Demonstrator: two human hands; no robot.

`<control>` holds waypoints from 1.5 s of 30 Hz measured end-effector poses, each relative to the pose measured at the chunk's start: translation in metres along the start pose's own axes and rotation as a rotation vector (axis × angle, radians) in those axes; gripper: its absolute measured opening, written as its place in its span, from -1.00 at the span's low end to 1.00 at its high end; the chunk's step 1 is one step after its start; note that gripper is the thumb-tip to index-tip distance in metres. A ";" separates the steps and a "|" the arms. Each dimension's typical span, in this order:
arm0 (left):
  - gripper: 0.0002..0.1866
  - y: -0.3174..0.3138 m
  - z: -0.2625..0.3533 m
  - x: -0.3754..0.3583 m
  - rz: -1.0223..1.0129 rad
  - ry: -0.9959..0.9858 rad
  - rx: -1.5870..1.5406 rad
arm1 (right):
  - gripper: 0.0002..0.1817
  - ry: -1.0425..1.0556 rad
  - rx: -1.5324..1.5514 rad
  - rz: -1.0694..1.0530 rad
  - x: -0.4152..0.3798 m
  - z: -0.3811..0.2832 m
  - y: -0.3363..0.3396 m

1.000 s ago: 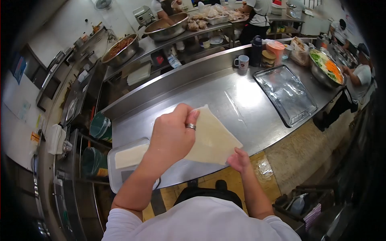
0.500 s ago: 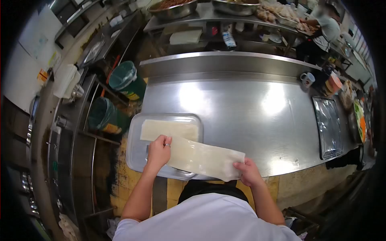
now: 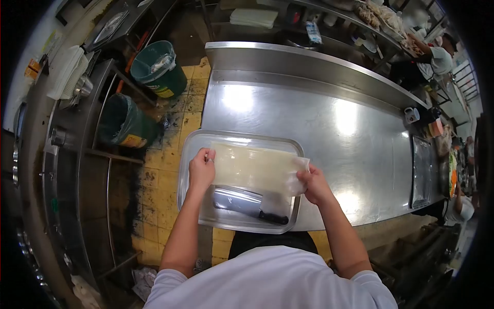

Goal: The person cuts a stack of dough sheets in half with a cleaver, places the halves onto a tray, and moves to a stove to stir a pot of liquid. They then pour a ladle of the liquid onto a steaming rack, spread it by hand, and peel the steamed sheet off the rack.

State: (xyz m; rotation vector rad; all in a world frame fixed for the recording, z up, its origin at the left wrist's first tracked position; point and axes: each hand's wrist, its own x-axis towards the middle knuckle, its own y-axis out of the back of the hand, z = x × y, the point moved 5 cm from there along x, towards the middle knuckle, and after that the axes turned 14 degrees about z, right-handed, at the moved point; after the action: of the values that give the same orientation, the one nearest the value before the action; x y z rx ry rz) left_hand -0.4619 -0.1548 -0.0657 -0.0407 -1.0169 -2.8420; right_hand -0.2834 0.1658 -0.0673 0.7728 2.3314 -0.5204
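Observation:
My left hand (image 3: 203, 171) pinches the left end of a pale, shiny dough sheet (image 3: 252, 164), thumb on top. At the sheet's right end, my right hand (image 3: 313, 183) grips the corner, slightly blurred. The long rectangular sheet is stretched level between both hands over a shallow tray (image 3: 205, 219). In the earlier picture another pale sheet lay in this tray; the held sheet covers that spot now. Nearer my body, a cleaver (image 3: 237, 201) with a wide blade and black handle lies in the tray, handle to the right.
The tray stands at the left of a steel table (image 3: 339, 149) with a raised back edge. Two green bins (image 3: 159, 72) stand on the yellow tiled floor. A dark tray (image 3: 422, 172), a mug (image 3: 411, 115) and a person (image 3: 437, 59) are to the right.
Both hands have carried the dough sheet from a slant at the tray's front to level above the tray. The cleaver, mostly covered before, shows now. My view has shifted.

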 end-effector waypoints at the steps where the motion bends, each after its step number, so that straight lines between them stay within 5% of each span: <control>1: -0.72 -0.001 -0.001 0.006 -0.013 0.006 0.016 | -0.52 0.000 0.005 0.013 0.004 -0.001 -0.004; 28: -0.62 -0.023 -0.043 0.040 -0.172 0.056 0.159 | -0.55 -0.124 -0.123 0.116 0.043 0.013 -0.013; 37: -0.40 0.001 -0.073 0.027 -0.233 0.151 0.223 | -0.45 0.040 -0.413 0.253 0.032 0.008 0.006; 40: -0.43 0.008 -0.085 0.020 -0.237 0.146 0.206 | -0.49 0.230 -0.614 0.351 0.030 0.013 0.020; 43: -0.50 0.012 -0.089 0.012 -0.143 0.088 0.244 | -0.54 0.672 -0.930 0.447 0.006 0.003 0.019; 45: -0.54 0.019 -0.089 0.007 -0.079 0.065 0.260 | -0.59 0.572 -0.975 0.371 -0.020 0.011 0.008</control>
State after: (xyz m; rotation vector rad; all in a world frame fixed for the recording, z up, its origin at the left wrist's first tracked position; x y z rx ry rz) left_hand -0.4651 -0.2263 -0.1218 0.1175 -1.3916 -2.7321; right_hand -0.2612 0.1577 -0.0636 0.8647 2.4031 1.0563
